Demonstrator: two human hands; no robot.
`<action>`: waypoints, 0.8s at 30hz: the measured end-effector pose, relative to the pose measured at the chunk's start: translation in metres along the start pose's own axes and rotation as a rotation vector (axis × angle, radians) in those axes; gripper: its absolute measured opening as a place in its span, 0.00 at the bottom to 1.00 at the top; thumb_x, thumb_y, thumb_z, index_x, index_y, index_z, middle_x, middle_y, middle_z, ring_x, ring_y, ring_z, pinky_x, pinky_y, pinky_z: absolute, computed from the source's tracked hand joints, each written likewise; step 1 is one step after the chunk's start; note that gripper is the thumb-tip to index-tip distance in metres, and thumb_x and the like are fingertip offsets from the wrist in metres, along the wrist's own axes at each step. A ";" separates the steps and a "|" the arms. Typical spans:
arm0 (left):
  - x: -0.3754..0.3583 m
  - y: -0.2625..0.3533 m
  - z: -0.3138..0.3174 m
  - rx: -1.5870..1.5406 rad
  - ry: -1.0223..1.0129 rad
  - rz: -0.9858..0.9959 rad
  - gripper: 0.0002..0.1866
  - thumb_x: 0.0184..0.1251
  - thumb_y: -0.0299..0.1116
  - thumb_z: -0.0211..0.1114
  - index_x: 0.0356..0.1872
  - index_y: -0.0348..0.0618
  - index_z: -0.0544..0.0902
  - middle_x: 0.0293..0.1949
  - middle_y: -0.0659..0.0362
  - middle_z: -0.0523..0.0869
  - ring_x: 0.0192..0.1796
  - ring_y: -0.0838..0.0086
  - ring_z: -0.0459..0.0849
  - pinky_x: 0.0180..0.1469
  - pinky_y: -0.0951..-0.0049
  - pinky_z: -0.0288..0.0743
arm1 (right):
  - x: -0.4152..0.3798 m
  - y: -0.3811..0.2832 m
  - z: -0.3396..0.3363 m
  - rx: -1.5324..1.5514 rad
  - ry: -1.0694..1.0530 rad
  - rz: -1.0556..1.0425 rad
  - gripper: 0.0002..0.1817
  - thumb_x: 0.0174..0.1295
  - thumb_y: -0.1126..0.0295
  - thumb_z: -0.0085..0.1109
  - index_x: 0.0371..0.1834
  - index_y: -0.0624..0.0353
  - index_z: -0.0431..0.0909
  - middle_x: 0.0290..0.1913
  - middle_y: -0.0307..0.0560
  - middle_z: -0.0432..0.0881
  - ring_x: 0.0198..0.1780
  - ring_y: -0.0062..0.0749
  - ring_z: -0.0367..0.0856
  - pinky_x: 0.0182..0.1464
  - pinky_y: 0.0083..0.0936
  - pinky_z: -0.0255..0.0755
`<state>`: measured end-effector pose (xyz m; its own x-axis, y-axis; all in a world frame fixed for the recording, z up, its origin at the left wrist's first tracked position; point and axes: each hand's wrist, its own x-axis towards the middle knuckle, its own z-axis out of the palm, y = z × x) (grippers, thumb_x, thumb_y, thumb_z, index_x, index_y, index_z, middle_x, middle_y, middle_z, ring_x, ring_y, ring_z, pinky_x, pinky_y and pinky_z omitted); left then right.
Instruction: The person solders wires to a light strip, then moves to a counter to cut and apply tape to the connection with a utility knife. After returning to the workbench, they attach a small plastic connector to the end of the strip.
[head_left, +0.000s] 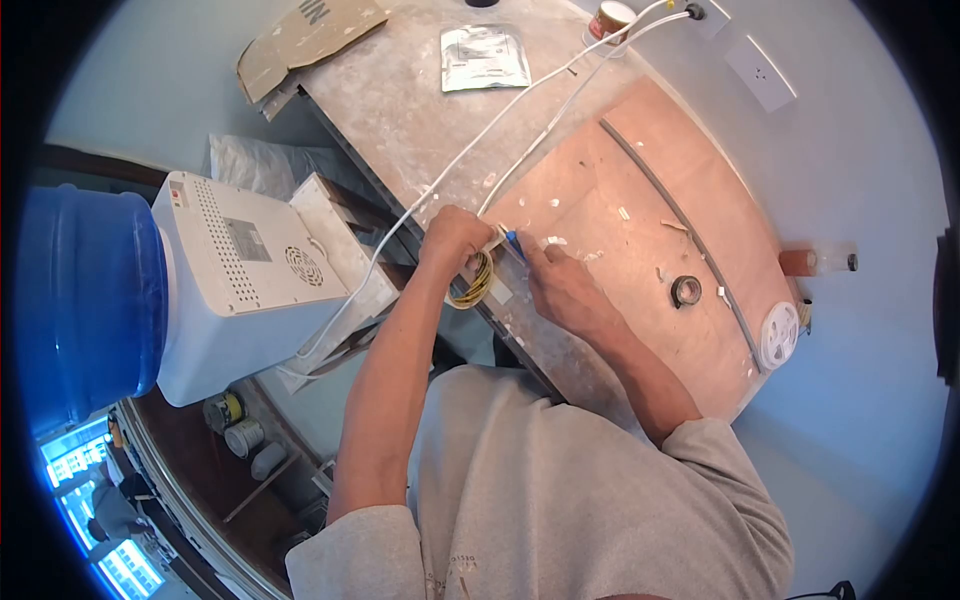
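Near the front edge of the work surface, my left hand (457,240) is closed on the end of a white cable (440,178). A coil of yellow and dark wire (474,283) hangs just below its fingers. My right hand (568,285) is wrapped round a blue-handled tool (515,243), whose tip meets the cable end beside my left fingers. The exact kind of tool is too small to tell.
On the table (400,85) lie a silver packet (485,58), a long grey strip (660,190), a tape roll (685,292) and a white reel (779,335). A white appliance (250,250) with a blue water bottle (90,290) stands left. A wall socket (760,74) is upper right.
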<state>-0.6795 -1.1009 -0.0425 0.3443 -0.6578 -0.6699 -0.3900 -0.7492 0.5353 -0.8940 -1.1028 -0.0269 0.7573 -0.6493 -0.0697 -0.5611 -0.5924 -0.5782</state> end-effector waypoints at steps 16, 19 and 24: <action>0.013 -0.005 0.007 -0.098 0.055 -0.076 0.11 0.54 0.32 0.68 0.26 0.31 0.89 0.22 0.51 0.89 0.22 0.68 0.87 0.27 0.68 0.79 | 0.003 -0.002 -0.001 -0.008 -0.028 0.016 0.33 0.64 0.76 0.53 0.75 0.62 0.63 0.38 0.68 0.80 0.38 0.64 0.83 0.41 0.53 0.76; 0.004 0.002 0.003 -0.135 0.042 -0.080 0.10 0.54 0.31 0.69 0.26 0.32 0.89 0.22 0.52 0.89 0.21 0.70 0.87 0.26 0.69 0.78 | 0.002 -0.001 0.000 -0.026 -0.020 0.006 0.33 0.64 0.76 0.53 0.76 0.62 0.63 0.38 0.68 0.80 0.37 0.64 0.83 0.41 0.53 0.76; 0.007 0.000 0.004 -0.145 0.041 -0.082 0.10 0.52 0.32 0.70 0.23 0.32 0.89 0.21 0.53 0.89 0.19 0.71 0.85 0.25 0.69 0.77 | 0.003 0.000 0.002 -0.024 -0.006 -0.009 0.33 0.64 0.76 0.54 0.76 0.63 0.63 0.37 0.68 0.80 0.36 0.65 0.83 0.41 0.53 0.76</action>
<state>-0.6806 -1.1051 -0.0492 0.4056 -0.5943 -0.6944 -0.2326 -0.8018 0.5504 -0.8913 -1.1043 -0.0285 0.7641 -0.6414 -0.0692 -0.5623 -0.6094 -0.5590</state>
